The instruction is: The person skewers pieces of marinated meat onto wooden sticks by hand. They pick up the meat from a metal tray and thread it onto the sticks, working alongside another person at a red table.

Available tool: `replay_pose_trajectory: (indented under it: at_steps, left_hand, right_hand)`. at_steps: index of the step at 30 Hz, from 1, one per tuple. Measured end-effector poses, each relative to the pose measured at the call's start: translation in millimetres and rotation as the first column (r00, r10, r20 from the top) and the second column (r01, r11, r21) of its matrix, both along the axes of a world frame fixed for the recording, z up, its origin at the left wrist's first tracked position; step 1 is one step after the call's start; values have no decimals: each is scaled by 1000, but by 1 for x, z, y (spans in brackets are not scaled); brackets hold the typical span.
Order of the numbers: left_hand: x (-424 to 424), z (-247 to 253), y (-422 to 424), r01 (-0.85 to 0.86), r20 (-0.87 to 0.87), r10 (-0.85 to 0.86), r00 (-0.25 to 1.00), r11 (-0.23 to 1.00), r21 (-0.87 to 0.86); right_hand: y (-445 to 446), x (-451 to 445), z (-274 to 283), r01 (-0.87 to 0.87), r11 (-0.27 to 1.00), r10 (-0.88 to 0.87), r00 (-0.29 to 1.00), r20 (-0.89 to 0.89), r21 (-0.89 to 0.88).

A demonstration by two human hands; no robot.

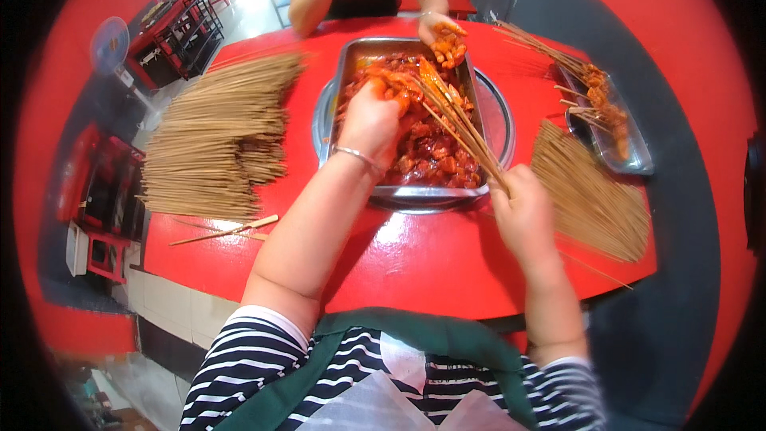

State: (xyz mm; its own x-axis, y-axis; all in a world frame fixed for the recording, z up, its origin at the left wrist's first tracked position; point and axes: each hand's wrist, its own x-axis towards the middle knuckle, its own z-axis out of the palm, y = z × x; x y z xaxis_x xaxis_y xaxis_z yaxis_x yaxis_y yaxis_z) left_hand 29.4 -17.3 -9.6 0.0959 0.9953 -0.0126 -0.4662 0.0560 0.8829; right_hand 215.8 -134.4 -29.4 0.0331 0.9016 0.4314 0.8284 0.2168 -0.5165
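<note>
A deep rectangular metal tray (428,192) of red-sauced meat pieces (437,155) sits before me on a round base. My left hand (374,123) reaches into it, its fingers coated in orange-red sauce; whether they pinch a piece is hard to tell. My right hand (523,209) grips the lower ends of several wooden skewers (464,131) slanting over the tray. Their upper ends, stained with sauce, come close to my left fingers. Across the table, a co-worker's sauce-covered hand (446,42) hangs over the tray's far right corner.
On the red table (413,263), a large pile of wooden skewers (215,137) lies left, with loose sticks (224,230) below it. To the right are another skewer pile (589,197) and a clear plastic tray (637,155) with loaded skewers (598,93). A fan (110,42) stands beyond the table.
</note>
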Motion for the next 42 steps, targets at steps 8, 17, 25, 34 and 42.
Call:
replay_pose_trajectory:
  at_steps: [8,17,25,34,42]
  left_hand:
    - [-3,-7,6,7,-118,-11,993,999,-35]
    - [6,-3,-2,105,1,-105,994,993,-59]
    - [-1,-9,1,134,-2,-135,991,989,-61]
    - [-27,6,6,207,-296,-179,938,976,65]
    - [-11,-7,27,112,-169,-139,976,981,-160]
  right_hand:
    - [2,0,-4,-11,1000,11,1000,4,-3]
    - [5,-3,0,-7,1000,8,999,-42,6]
    - [7,3,1,-28,998,22,994,-105,-52]
    - [9,42,16,-192,949,-6,780,-625,-249]
    - [9,48,18,-355,889,-27,591,-806,-290]
